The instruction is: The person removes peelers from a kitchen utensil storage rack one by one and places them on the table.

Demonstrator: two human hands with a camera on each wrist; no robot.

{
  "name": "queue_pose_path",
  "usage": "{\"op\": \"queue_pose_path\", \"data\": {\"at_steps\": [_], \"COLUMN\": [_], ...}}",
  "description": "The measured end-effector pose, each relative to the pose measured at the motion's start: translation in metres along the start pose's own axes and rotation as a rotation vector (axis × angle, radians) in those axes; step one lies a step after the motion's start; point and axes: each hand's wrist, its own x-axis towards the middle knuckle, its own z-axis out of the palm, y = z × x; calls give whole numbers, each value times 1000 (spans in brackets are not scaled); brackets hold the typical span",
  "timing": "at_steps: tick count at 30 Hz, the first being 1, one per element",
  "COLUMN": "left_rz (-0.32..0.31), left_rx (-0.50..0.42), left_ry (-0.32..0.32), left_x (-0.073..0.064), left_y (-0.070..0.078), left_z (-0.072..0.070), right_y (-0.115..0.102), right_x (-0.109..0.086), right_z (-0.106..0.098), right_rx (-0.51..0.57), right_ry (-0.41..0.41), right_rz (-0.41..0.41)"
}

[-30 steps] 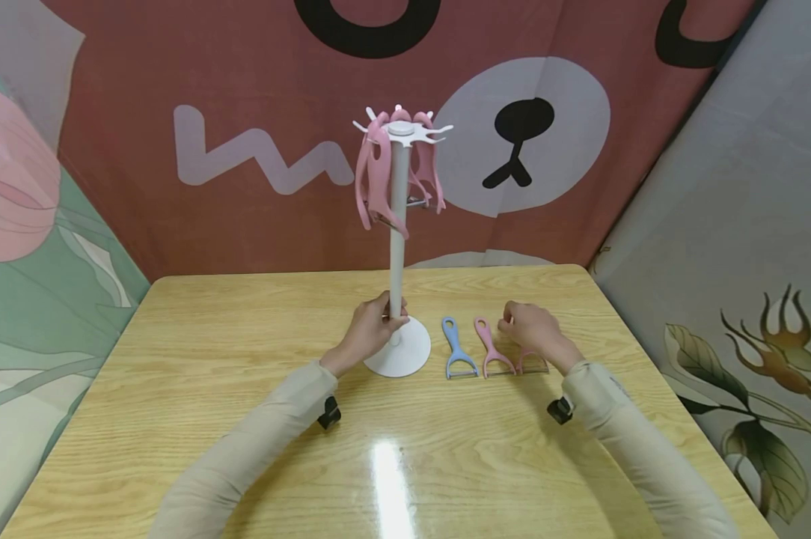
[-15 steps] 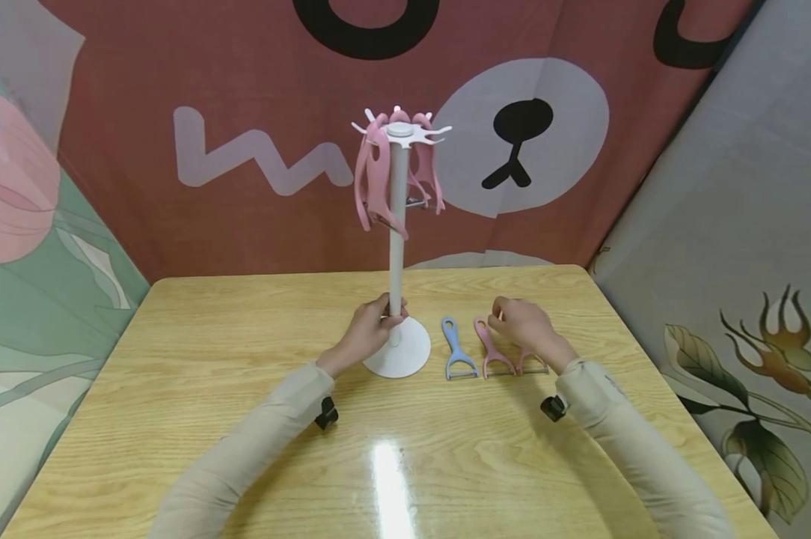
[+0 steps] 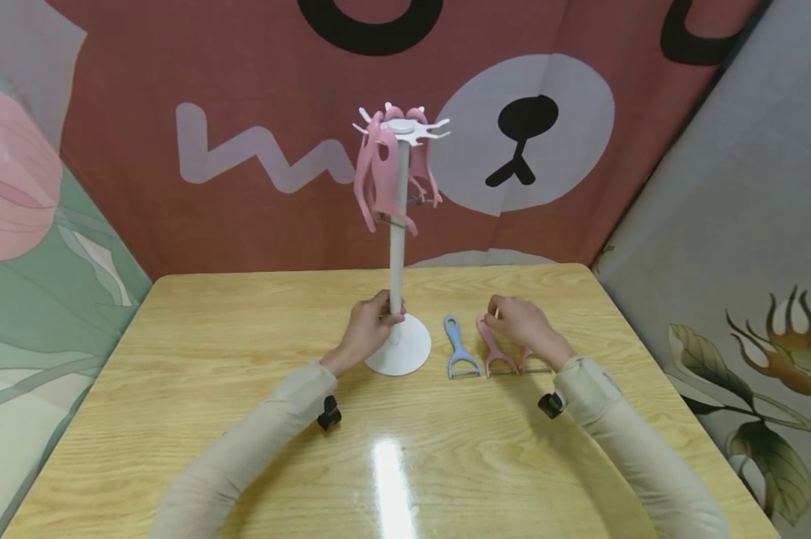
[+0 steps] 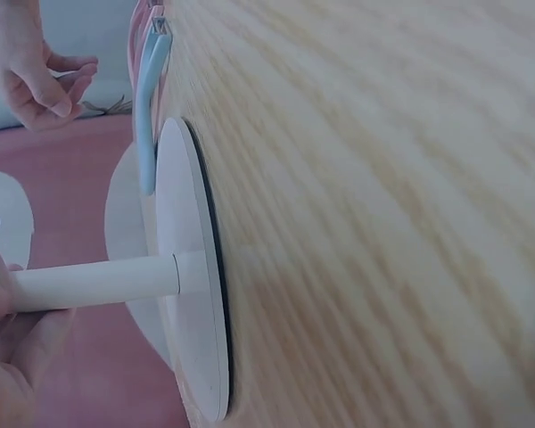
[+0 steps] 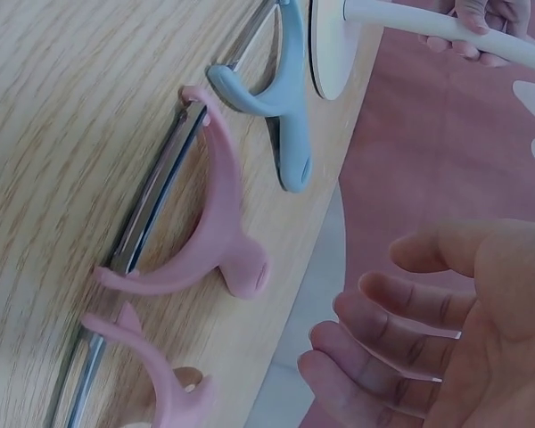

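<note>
My left hand (image 3: 367, 327) grips the lower pole of a white stand (image 3: 396, 262), just above its round base. Several pink peelers (image 3: 385, 176) hang from the hooks at its top, mostly on the left and back. Over the table, my right hand (image 3: 523, 323) hovers with loosely bent fingers and holds nothing. In the right wrist view, the fingers are apart from the middle pink peeler (image 5: 223, 227) lying below. Another pink peeler (image 5: 165, 374) lies beside it, partly hidden by my hand in the head view. A blue peeler (image 3: 459, 352) lies between them and the base.
The wooden table (image 3: 244, 337) carries the stand and the loose peelers in a row. A red cloth (image 3: 264, 224) with a printed bear face hangs behind it. A floral cloth (image 3: 729, 224) hangs at the right.
My right hand has moved left, from the rightmost pink peeler to above the middle one. The stand's top has turned slightly with its hanging peelers. My left hand keeps its grip.
</note>
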Motion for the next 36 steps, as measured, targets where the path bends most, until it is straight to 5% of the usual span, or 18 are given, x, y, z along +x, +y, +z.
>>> {"op": "queue_pose_path", "data": {"at_steps": [14, 21, 30, 36], "left_rz": [-24, -38, 11, 44], "left_rx": [4, 22, 66, 35], "left_ry": [19, -19, -159, -147], "left_x": [-3, -1, 4, 3], "left_y": [2, 7, 10, 7], "left_z": [1, -2, -12, -12], "right_y": [-10, -18, -36, -43], "right_x": [4, 7, 5, 4], "right_z": [-5, -11, -17, -21], "right_rx": [13, 20, 55, 72], "right_ry": [25, 99, 233, 286], "right_rz": [-35, -82, -167, -207]}}
